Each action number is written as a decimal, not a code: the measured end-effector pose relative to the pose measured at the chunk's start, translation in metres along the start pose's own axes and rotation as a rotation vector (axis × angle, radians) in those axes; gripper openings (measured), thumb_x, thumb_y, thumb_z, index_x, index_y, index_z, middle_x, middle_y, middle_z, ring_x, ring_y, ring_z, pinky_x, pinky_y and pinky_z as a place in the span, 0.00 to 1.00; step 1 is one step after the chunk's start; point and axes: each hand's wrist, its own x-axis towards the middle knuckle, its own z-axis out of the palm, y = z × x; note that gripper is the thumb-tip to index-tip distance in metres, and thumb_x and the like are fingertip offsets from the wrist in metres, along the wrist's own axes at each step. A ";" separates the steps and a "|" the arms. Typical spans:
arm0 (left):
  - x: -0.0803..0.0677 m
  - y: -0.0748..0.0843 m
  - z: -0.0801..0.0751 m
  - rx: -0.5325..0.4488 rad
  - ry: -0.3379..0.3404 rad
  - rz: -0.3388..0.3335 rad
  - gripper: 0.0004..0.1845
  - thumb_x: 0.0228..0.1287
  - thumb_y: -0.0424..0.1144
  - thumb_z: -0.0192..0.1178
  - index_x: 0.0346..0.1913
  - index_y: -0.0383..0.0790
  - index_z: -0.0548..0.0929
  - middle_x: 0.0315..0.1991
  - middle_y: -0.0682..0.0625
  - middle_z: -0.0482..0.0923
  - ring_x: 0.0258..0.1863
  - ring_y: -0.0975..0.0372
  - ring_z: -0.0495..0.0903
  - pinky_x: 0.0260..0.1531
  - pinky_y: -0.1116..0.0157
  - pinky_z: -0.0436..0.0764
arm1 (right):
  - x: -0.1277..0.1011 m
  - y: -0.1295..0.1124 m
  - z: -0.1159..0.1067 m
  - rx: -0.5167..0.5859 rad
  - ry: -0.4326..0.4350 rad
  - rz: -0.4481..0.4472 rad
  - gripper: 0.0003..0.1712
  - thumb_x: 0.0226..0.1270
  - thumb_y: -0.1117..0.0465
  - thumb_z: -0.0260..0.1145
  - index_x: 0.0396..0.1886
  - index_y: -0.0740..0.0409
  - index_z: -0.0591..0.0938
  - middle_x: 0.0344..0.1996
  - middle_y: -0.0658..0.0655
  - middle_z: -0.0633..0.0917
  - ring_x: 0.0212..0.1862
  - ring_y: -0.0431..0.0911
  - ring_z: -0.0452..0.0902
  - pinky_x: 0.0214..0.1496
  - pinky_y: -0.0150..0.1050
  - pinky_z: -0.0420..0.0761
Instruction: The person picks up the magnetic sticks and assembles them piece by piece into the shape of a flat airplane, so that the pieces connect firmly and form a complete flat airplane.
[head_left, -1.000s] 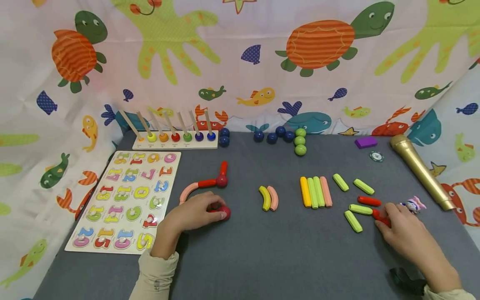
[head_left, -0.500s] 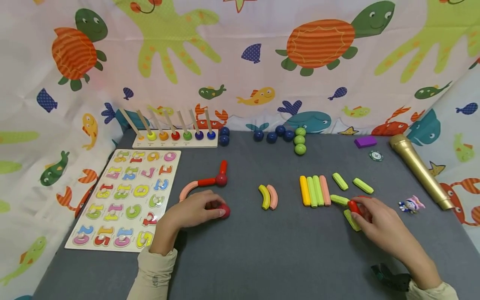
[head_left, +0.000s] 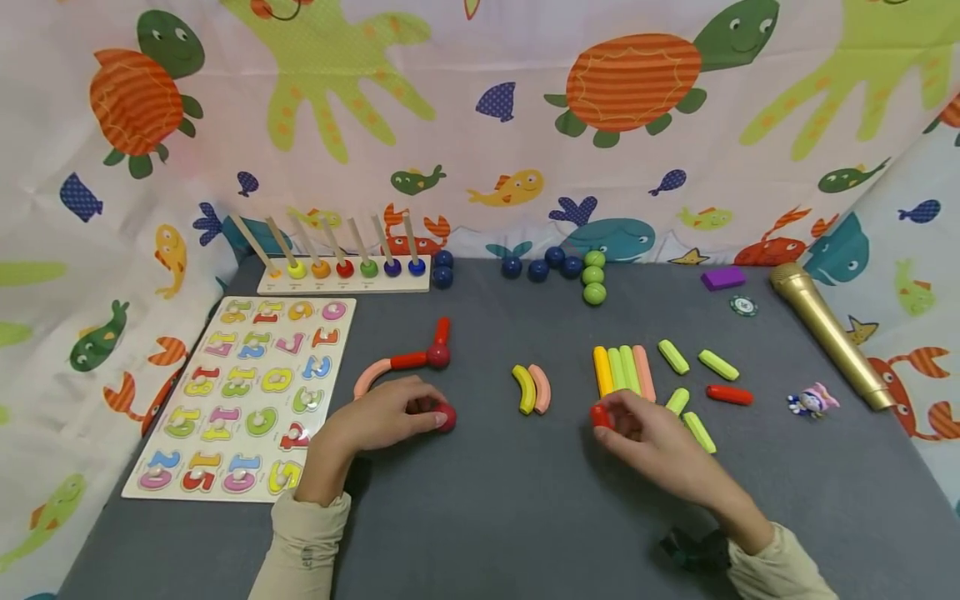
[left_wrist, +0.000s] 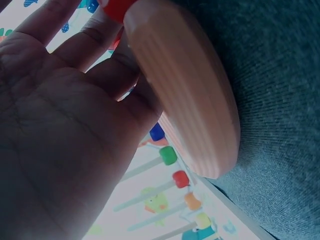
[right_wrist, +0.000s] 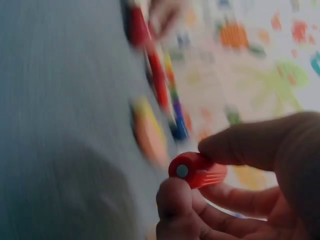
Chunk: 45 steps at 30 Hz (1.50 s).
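My left hand point(head_left: 386, 412) holds a red ball point(head_left: 447, 417) at the table, thumb against its side. Behind that hand, a curved pink stick point(head_left: 370, 377) joins a short red stick, which meets a second red ball point(head_left: 438, 356) with another red stick pointing away from it. The pink stick point(left_wrist: 185, 95) looms beside the palm in the left wrist view. My right hand point(head_left: 663, 437) pinches a short red stick point(right_wrist: 200, 171) between thumb and fingers; a pale round disc shows in its end. Between the hands lie a yellow and a pink curved stick point(head_left: 539, 389).
Long yellow, green and pink sticks point(head_left: 628, 369) lie behind the right hand. Short green sticks point(head_left: 718, 364) and a red one point(head_left: 729, 394) are to its right. A number puzzle board point(head_left: 247, 379), peg stand point(head_left: 348, 282), blue and green balls point(head_left: 594, 293), and gold microphone point(head_left: 828, 333) surround them.
The right hand has picked up a short red stick and carried it left, from the loose green sticks to in front of the long ones. The left hand stays on its red ball.
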 end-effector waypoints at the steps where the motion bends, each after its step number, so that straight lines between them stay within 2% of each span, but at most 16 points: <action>1: 0.000 0.000 -0.001 0.001 0.002 -0.001 0.12 0.77 0.44 0.67 0.53 0.42 0.89 0.40 0.55 0.80 0.39 0.62 0.77 0.43 0.59 0.78 | 0.006 -0.006 0.011 0.058 -0.035 -0.011 0.14 0.75 0.62 0.73 0.54 0.62 0.82 0.35 0.50 0.85 0.34 0.44 0.81 0.36 0.37 0.83; 5: 0.001 0.001 -0.004 0.011 0.008 -0.004 0.11 0.78 0.44 0.66 0.53 0.42 0.90 0.41 0.56 0.80 0.41 0.63 0.78 0.46 0.59 0.79 | 0.031 -0.030 0.058 0.240 -0.181 -0.020 0.14 0.74 0.59 0.74 0.51 0.62 0.83 0.32 0.53 0.85 0.31 0.48 0.83 0.34 0.40 0.85; 9: 0.004 0.003 -0.003 0.028 0.013 0.021 0.10 0.79 0.43 0.65 0.52 0.42 0.90 0.42 0.56 0.81 0.42 0.63 0.78 0.49 0.57 0.79 | 0.050 -0.048 0.094 0.313 -0.278 -0.017 0.11 0.73 0.60 0.75 0.44 0.63 0.83 0.29 0.54 0.86 0.26 0.49 0.85 0.31 0.42 0.86; 12: 0.006 0.003 -0.002 0.039 0.011 0.036 0.10 0.80 0.43 0.64 0.51 0.42 0.91 0.42 0.56 0.81 0.42 0.63 0.79 0.50 0.57 0.79 | 0.061 -0.058 0.109 0.324 -0.313 -0.004 0.11 0.72 0.60 0.75 0.37 0.61 0.82 0.24 0.54 0.87 0.23 0.48 0.85 0.28 0.42 0.85; 17: 0.006 0.004 -0.003 0.047 -0.001 0.019 0.09 0.80 0.42 0.64 0.50 0.44 0.91 0.42 0.57 0.81 0.42 0.64 0.79 0.51 0.57 0.79 | 0.071 -0.067 0.124 0.372 -0.325 0.087 0.14 0.72 0.57 0.75 0.31 0.61 0.82 0.17 0.57 0.86 0.16 0.44 0.82 0.22 0.40 0.83; 22: 0.004 0.003 -0.005 0.045 -0.009 0.022 0.08 0.79 0.43 0.64 0.50 0.45 0.91 0.42 0.56 0.81 0.41 0.64 0.78 0.48 0.59 0.78 | 0.072 -0.072 0.134 0.430 -0.299 0.145 0.15 0.74 0.57 0.73 0.29 0.62 0.83 0.17 0.59 0.86 0.13 0.41 0.80 0.19 0.39 0.82; 26: 0.002 0.002 -0.007 0.031 -0.011 0.020 0.08 0.78 0.42 0.65 0.49 0.44 0.91 0.41 0.55 0.81 0.39 0.63 0.78 0.45 0.59 0.78 | 0.074 -0.074 0.133 0.395 -0.324 0.124 0.18 0.77 0.55 0.71 0.29 0.62 0.82 0.18 0.58 0.86 0.13 0.42 0.79 0.17 0.39 0.80; 29: 0.000 0.001 -0.007 0.015 -0.003 0.015 0.10 0.78 0.42 0.65 0.51 0.40 0.90 0.40 0.55 0.81 0.38 0.63 0.78 0.43 0.60 0.78 | 0.079 -0.073 0.124 0.340 -0.330 0.080 0.21 0.81 0.53 0.66 0.28 0.63 0.82 0.19 0.58 0.86 0.14 0.46 0.80 0.16 0.38 0.77; 31: 0.000 0.001 -0.007 0.015 0.033 0.015 0.11 0.78 0.41 0.65 0.52 0.38 0.89 0.37 0.55 0.81 0.35 0.63 0.78 0.41 0.61 0.79 | 0.086 -0.073 0.114 0.311 -0.317 0.053 0.22 0.83 0.53 0.63 0.29 0.63 0.83 0.21 0.58 0.86 0.16 0.48 0.80 0.16 0.38 0.75; 34: 0.002 0.005 -0.007 0.049 0.182 0.007 0.10 0.78 0.40 0.64 0.50 0.38 0.89 0.33 0.56 0.81 0.32 0.63 0.77 0.37 0.61 0.78 | 0.104 -0.074 0.094 0.279 -0.270 0.026 0.20 0.84 0.54 0.61 0.33 0.65 0.83 0.23 0.58 0.86 0.19 0.50 0.79 0.19 0.37 0.72; 37: 0.012 0.011 -0.013 0.047 0.376 -0.054 0.09 0.79 0.42 0.62 0.48 0.40 0.89 0.31 0.53 0.80 0.31 0.60 0.77 0.35 0.60 0.76 | 0.134 -0.075 0.076 0.312 -0.230 0.038 0.18 0.83 0.56 0.61 0.41 0.69 0.84 0.29 0.60 0.86 0.23 0.49 0.78 0.23 0.36 0.73; 39: 0.025 0.014 -0.022 0.020 0.448 -0.132 0.12 0.80 0.45 0.61 0.49 0.41 0.89 0.34 0.50 0.81 0.35 0.56 0.78 0.37 0.57 0.77 | 0.160 -0.076 0.066 0.329 -0.195 0.036 0.15 0.83 0.58 0.62 0.49 0.69 0.84 0.34 0.63 0.86 0.27 0.52 0.80 0.27 0.39 0.77; 41: 0.042 0.011 -0.033 -0.007 0.445 -0.221 0.15 0.80 0.49 0.60 0.51 0.41 0.89 0.37 0.47 0.83 0.38 0.52 0.79 0.42 0.53 0.78 | 0.187 -0.076 0.061 0.322 -0.170 -0.003 0.16 0.82 0.62 0.62 0.60 0.66 0.82 0.42 0.66 0.85 0.34 0.56 0.83 0.34 0.45 0.82; 43: 0.070 -0.016 -0.039 0.005 0.392 -0.294 0.21 0.78 0.56 0.60 0.51 0.41 0.88 0.40 0.46 0.84 0.40 0.50 0.80 0.45 0.49 0.78 | 0.212 -0.076 0.059 0.220 -0.145 -0.074 0.23 0.81 0.65 0.61 0.71 0.62 0.78 0.54 0.69 0.83 0.48 0.60 0.84 0.46 0.50 0.83; 45: 0.096 -0.040 -0.040 0.034 0.313 -0.378 0.25 0.74 0.63 0.62 0.48 0.43 0.88 0.40 0.46 0.84 0.40 0.51 0.80 0.48 0.44 0.76 | 0.233 -0.076 0.060 0.080 -0.136 -0.145 0.29 0.80 0.67 0.61 0.78 0.58 0.74 0.62 0.71 0.80 0.59 0.63 0.77 0.56 0.55 0.79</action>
